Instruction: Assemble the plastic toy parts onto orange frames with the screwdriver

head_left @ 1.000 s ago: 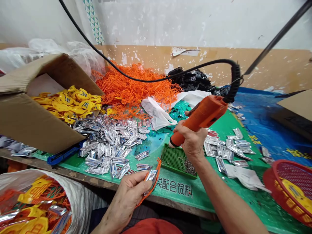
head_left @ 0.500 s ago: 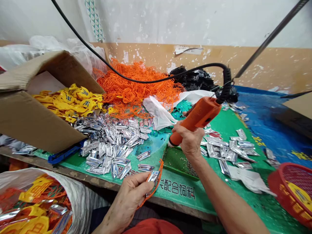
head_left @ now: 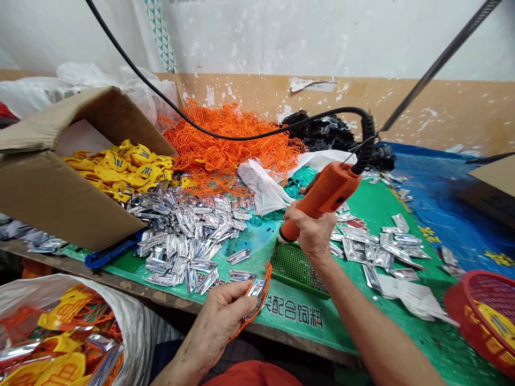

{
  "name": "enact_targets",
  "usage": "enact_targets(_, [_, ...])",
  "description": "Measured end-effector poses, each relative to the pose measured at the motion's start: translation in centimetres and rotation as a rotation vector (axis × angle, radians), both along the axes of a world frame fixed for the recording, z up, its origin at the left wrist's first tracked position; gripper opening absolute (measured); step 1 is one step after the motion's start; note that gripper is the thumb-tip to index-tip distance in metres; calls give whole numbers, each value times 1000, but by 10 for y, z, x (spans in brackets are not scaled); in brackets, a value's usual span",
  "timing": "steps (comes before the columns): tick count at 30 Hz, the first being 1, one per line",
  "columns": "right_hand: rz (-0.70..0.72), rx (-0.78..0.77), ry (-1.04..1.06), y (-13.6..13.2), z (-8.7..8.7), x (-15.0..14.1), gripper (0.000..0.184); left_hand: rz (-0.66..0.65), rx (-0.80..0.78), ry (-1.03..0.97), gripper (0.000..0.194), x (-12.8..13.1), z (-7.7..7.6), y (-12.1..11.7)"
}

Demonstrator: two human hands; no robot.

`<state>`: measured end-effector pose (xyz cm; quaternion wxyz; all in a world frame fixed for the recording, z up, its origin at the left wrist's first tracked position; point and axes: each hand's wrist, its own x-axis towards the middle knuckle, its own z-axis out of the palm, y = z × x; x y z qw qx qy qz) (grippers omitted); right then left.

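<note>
Near the table's front edge, my left hand (head_left: 227, 311) pinches a shiny metal plate (head_left: 256, 288) together with a thin orange plastic frame (head_left: 265, 292). My right hand (head_left: 314, 230) is wrapped round an orange electric screwdriver (head_left: 322, 198), its tip pointing down and to the left. That tip is over a green mesh tray (head_left: 287, 262), where small screws (head_left: 316, 279) lie at the right end. To the left of the tray spreads a heap of silvery metal plates (head_left: 197, 230).
A cardboard box (head_left: 60, 198) holds yellow plastic pieces (head_left: 140, 166). Behind are piles of orange frames (head_left: 233, 134) and black parts (head_left: 322, 131). A black cable (head_left: 225, 135) runs to the screwdriver. A white sack (head_left: 140, 327) stands front left, a red basket (head_left: 462, 300) at right.
The view has shifted slightly. Both hands keep their holds and hardly move; the screwdriver's top has swung a little to the left.
</note>
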<state>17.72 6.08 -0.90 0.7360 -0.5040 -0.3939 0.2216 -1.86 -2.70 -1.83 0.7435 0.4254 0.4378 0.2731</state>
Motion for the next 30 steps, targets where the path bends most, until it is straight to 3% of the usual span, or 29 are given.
enact_targets(7, [18,57,74,0,10,4,19,19,3,7,22,6,-1,-1])
enact_targets(11, [68,111,132,-12,33,7,18,28,-12,-12,22,8,-3,-1])
enact_targets(14, [131,155,215,-27,53,5,31,41,-17,-12,24,9,-2,-1])
enact_targets(17, [140,180,206,-35,62,1,38,47,-30,-16,24,9,-1,-2])
enact_targets(19, [127,187,161,-31,57,-1,32,42,-36,-20,23,9,-1,-3])
enact_targets(23, [52,105,89,-13,32,0,17,39,-19,-25,21,6,-5,-4])
enact_targets(26, [28,55,78,-3,16,2,23,29,-8,-28,21,4,-5,-5])
enact_targets(30, [15,33,73,-1,9,2,27,14,-13,-33,22,4,-1,-4])
